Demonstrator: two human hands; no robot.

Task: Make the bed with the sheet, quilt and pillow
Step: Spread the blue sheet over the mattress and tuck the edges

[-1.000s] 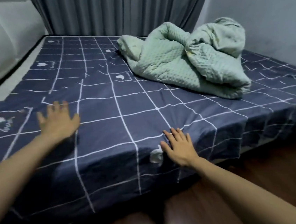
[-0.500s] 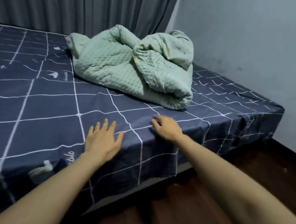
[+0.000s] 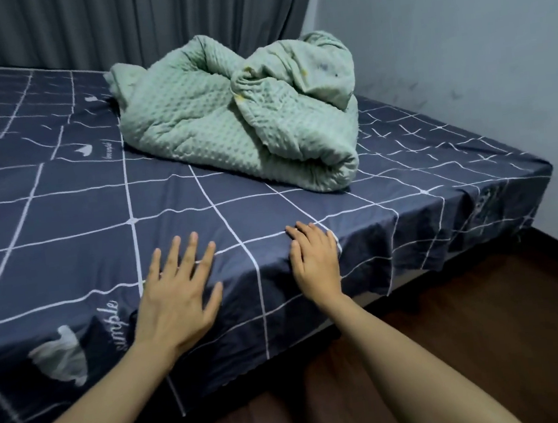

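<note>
- Head view: both hands now lie near the bed's (image 3: 502, 250) foot-end corner, whereas a second ago they were spread well apart farther along the near edge. The view has swung with them toward the wall (image 3: 457, 20) at 2 o'clock.
- That shift suggests the smoothing pass along the sheet (image 3: 64, 213) is reaching its last stretch. The navy grid cloth looks flat across the top, with some creasing left on the hanging side near the corner at 3 o'clock.
- The left hand (image 3: 177, 301) lies flat on the sheet at 7 o'clock of centre, its fingers (image 3: 189, 251) straight and fanned wide, pressing the cloth and gripping nothing.
- The right hand (image 3: 315, 259) sits just beside it at 5 o'clock of centre, on the mattress edge. Its fingers (image 3: 302, 234) are straight and close together, palm down on the sheet, holding nothing.
- The quilt (image 3: 237, 119), pale green and dimpled, lies bunched in a heap on the bed at 12 o'clock, well apart from both hands and not yet spread.
- No pillow is in view.
- Judged from this, the sheet step is nearly done and the quilt comes next.
</note>
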